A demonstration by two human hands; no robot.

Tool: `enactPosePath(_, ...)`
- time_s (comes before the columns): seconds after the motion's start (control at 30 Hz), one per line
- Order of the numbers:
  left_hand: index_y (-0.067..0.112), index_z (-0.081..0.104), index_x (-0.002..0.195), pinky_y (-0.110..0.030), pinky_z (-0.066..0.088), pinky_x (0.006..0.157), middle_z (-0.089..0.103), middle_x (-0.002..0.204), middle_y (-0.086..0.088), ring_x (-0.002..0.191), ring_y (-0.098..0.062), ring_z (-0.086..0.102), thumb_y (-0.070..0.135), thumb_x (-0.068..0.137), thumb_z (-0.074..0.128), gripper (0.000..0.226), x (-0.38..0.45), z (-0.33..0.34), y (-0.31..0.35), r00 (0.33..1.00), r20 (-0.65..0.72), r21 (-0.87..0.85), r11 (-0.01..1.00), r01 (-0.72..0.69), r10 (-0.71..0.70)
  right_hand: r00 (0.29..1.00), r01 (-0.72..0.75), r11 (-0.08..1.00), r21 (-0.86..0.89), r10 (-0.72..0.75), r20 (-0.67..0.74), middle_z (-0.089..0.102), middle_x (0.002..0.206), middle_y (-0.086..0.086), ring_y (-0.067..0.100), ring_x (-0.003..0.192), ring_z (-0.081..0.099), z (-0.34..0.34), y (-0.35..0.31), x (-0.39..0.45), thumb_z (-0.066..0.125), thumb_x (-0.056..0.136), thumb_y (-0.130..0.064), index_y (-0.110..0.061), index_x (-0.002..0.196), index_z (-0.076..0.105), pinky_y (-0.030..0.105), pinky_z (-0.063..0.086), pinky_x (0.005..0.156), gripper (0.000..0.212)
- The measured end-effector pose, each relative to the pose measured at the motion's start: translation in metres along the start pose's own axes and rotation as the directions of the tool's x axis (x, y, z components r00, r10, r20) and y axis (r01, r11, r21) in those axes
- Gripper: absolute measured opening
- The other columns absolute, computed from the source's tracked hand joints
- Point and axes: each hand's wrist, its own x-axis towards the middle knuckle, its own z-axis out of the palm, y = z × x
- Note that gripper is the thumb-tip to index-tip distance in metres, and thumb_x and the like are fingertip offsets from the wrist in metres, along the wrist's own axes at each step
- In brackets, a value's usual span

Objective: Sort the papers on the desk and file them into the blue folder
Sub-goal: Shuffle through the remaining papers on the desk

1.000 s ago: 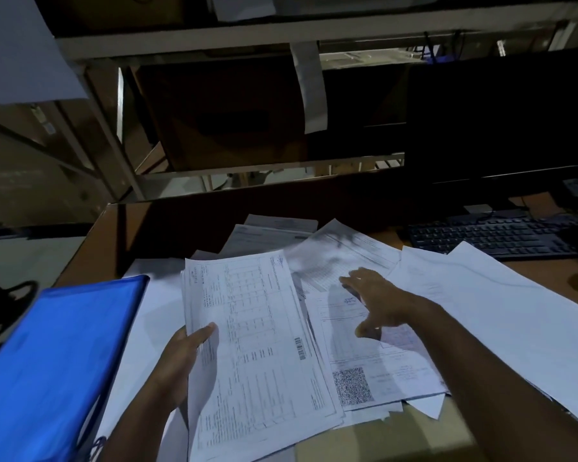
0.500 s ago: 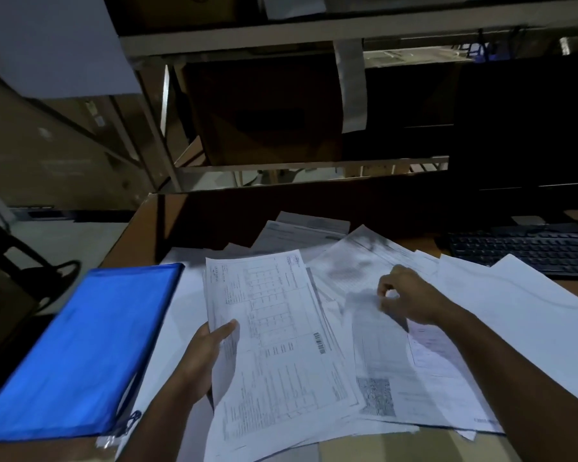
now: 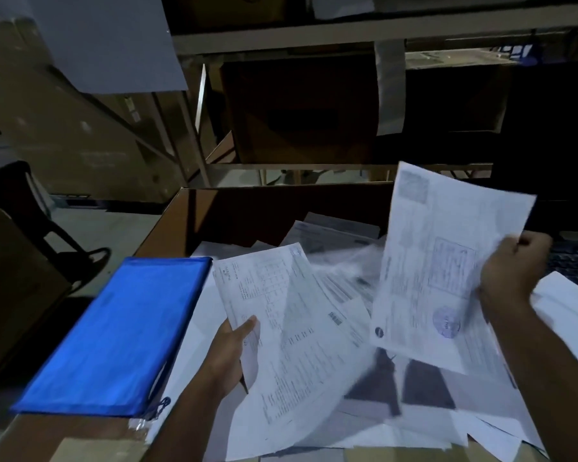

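Gripping one sheet (image 3: 444, 275), right hand (image 3: 511, 271); left hand (image 3: 229, 353) another sheet (image 3: 291, 335).

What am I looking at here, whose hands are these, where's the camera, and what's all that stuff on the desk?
There is no machine here: a person wears a camera on their head, so this single picture looks forward and down at their own two hands. The left hand grips a stack of printed papers. The right hand pinches a single stamped sheet lifted above the desk. More loose papers lie scattered across the desk. A closed blue folder rests to the left of them. A dark keyboard shows at the right edge, with shelving behind.
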Motion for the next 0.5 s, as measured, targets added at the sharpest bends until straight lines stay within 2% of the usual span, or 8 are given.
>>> enactPosePath(0.07, 0.023, 0.063, 0.136, -0.049, 0.057, 0.098, 0.077, 0.124, -0.003, 0.114, -0.028, 0.073, 0.022, 0.105, 0.059, 0.032, -0.002, 0.001, 0.001, 1.0, -0.005, 0.039, 0.999, -0.012, 0.012, 0.994, -0.078, 0.995, -0.06, 0.082, 0.079, 0.053, 0.094, 0.007, 0.027, 0.088, 0.054, 0.01, 0.006, -0.004, 0.042, 0.102, -0.023, -0.011, 0.108, 0.049, 0.042, 0.041, 0.076, 0.016)
enactPosePath(0.17, 0.022, 0.063, 0.135, -0.047, 0.061, 0.088, 0.078, 0.12, -0.004, 0.108, -0.028, 0.076, 0.024, 0.106, 0.058, 0.03, -0.005, 0.002, 0.003, 1.0, 0.002, 0.075, 0.997, -0.031, 0.031, 0.968, -0.055, 0.992, -0.117, 0.081, 0.238, 0.044, 0.074, -0.003, 0.024, 0.071, 0.045, 0.027, 0.012, -0.022, 0.045, 0.102, -0.025, -0.014, 0.097, 0.047, 0.038, 0.035, 0.067, 0.012)
enactPosePath(0.27, 0.017, 0.065, 0.127, -0.043, 0.063, 0.083, 0.076, 0.121, -0.013, 0.103, -0.03, 0.076, 0.019, 0.106, 0.057, 0.023, -0.009, 0.005, 0.004, 0.997, -0.015, 0.073, 0.994, -0.077, 0.079, 0.936, -0.031, 0.993, -0.116, 0.069, 0.344, 0.039, 0.07, -0.004, 0.019, 0.066, 0.039, 0.044, 0.011, -0.043, 0.048, 0.103, -0.023, -0.013, 0.092, 0.046, 0.034, 0.033, 0.064, 0.015)
enactPosePath(0.33, 0.013, 0.064, 0.127, -0.037, 0.064, 0.081, 0.075, 0.123, -0.014, 0.106, -0.028, 0.075, 0.011, 0.108, 0.052, 0.023, -0.013, 0.01, 0.003, 0.996, 0.01, -0.004, 0.996, -0.089, 0.089, 0.904, -0.001, 0.991, -0.132, 0.057, 0.424, 0.044, 0.072, -0.003, 0.018, 0.069, 0.044, 0.056, 0.004, -0.062, 0.05, 0.102, -0.02, -0.013, 0.093, 0.048, 0.035, 0.033, 0.063, 0.012)
enactPosePath(0.43, 0.008, 0.061, 0.133, -0.023, 0.063, 0.077, 0.079, 0.115, -0.004, 0.102, -0.015, 0.077, 0.005, 0.109, 0.045, 0.029, -0.016, 0.016, 0.002, 0.995, 0.036, -0.084, 0.993, -0.088, 0.092, 0.858, 0.035, 0.987, -0.156, 0.051, 0.511, 0.059, 0.088, 0.006, 0.024, 0.08, 0.054, 0.073, -0.004, -0.097, 0.049, 0.1, -0.016, -0.013, 0.102, 0.052, 0.034, 0.039, 0.068, 0.005)
enactPosePath(0.5, 0.007, 0.058, 0.139, -0.027, 0.063, 0.085, 0.076, 0.123, -0.008, 0.105, -0.018, 0.075, 0.008, 0.109, 0.047, 0.032, -0.016, 0.015, 0.004, 0.995, 0.031, -0.041, 0.995, -0.092, 0.093, 0.819, 0.048, 0.986, -0.161, 0.053, 0.571, 0.062, 0.097, 0.011, 0.024, 0.078, 0.056, 0.083, -0.004, -0.119, 0.047, 0.102, -0.011, -0.014, 0.106, 0.051, 0.031, 0.04, 0.06, 0.007)
